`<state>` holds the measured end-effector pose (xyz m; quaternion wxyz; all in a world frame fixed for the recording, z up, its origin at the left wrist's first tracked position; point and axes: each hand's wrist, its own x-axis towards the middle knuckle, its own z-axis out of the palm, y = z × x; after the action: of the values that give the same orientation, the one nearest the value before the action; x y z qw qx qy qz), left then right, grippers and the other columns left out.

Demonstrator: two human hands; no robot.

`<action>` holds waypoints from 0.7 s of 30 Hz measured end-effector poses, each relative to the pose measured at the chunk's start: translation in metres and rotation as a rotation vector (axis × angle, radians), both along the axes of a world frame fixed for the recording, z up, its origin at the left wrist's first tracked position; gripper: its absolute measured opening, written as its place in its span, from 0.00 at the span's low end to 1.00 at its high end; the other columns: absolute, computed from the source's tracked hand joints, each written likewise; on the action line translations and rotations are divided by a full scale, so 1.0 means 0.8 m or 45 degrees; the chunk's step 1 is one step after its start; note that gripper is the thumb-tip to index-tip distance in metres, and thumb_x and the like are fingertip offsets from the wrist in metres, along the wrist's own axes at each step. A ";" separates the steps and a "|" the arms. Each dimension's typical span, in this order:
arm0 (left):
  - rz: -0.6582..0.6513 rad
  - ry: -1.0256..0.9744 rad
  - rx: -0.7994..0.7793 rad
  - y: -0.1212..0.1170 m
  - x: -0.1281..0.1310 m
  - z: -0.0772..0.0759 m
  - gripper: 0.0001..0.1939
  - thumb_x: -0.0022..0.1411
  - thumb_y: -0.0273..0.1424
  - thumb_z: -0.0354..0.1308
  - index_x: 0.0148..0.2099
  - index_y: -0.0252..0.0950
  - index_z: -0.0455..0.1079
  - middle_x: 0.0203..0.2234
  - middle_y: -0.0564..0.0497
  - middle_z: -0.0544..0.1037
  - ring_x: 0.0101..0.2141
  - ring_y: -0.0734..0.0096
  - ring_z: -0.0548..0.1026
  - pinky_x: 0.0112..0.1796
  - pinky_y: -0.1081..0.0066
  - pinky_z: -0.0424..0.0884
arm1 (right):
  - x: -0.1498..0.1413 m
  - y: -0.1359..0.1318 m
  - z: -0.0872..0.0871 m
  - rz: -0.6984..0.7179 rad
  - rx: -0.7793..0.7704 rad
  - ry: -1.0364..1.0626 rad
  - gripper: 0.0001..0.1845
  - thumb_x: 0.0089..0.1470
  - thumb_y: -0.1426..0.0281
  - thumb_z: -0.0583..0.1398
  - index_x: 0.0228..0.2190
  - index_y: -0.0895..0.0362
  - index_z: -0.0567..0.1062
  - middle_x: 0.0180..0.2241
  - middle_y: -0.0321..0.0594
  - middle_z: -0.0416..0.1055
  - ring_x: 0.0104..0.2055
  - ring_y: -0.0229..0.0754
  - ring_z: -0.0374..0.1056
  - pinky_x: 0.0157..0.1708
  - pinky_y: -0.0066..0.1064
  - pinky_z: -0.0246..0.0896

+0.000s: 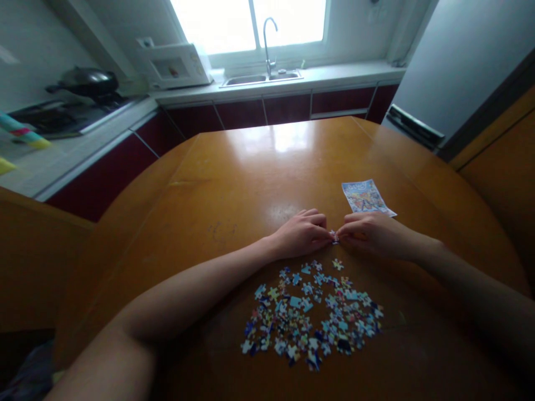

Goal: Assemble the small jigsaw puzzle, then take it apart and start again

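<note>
"Dozens of jigsaw pieces [307, 304] lie nearest you, then?"

"Yes, in a loose heap on the worktop [251, 195] right in front of me, some overlapping, many pale blue, a few dark blue or yellowish. A single piece [337, 264] sits just apart at the heap's far side."

"And beyond that?"

"My two hands, almost meeting. My left hand [303, 231] is nearly closed, fingers curled, its tips pinching a small bit of puzzle [335, 238]. My right hand [371, 231] comes in from the other side, closed much the same way, and pinches it too."

"One piece or two joined?"

"I can't tell; it's tiny and my fingertips cover part of it."

"What's past your hands?"

"A printed sheet [364, 196], flat on the worktop, its near edge partly hidden by my right hand."

"And farthest off?"

"A pale fridge [455, 61] to the right, a dark pan [90, 82] on the hob to the left, a white microwave [178, 68], and a sink [244, 79] with a tall curved tap [266, 44] beneath the bright window [213, 25]."
</note>
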<state>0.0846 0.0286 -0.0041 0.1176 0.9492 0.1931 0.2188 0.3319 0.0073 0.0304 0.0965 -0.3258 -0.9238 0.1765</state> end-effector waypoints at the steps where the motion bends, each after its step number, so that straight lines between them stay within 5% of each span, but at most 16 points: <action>1: 0.001 0.001 -0.004 0.000 0.000 0.000 0.12 0.72 0.38 0.54 0.44 0.43 0.80 0.32 0.50 0.74 0.37 0.68 0.69 0.42 0.68 0.66 | 0.000 0.000 -0.001 -0.010 0.030 0.005 0.12 0.63 0.68 0.57 0.37 0.52 0.82 0.31 0.39 0.74 0.31 0.38 0.68 0.32 0.30 0.57; 21: 0.027 0.057 0.014 -0.001 -0.002 0.000 0.12 0.71 0.38 0.55 0.42 0.44 0.80 0.33 0.50 0.74 0.37 0.69 0.69 0.42 0.68 0.65 | -0.002 0.001 -0.002 0.007 -0.110 0.033 0.12 0.63 0.68 0.57 0.34 0.53 0.82 0.29 0.39 0.74 0.30 0.37 0.69 0.32 0.29 0.59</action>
<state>0.0829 0.0277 -0.0045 0.1056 0.9524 0.2044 0.1998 0.3300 0.0080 0.0287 0.0938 -0.3248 -0.9148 0.2208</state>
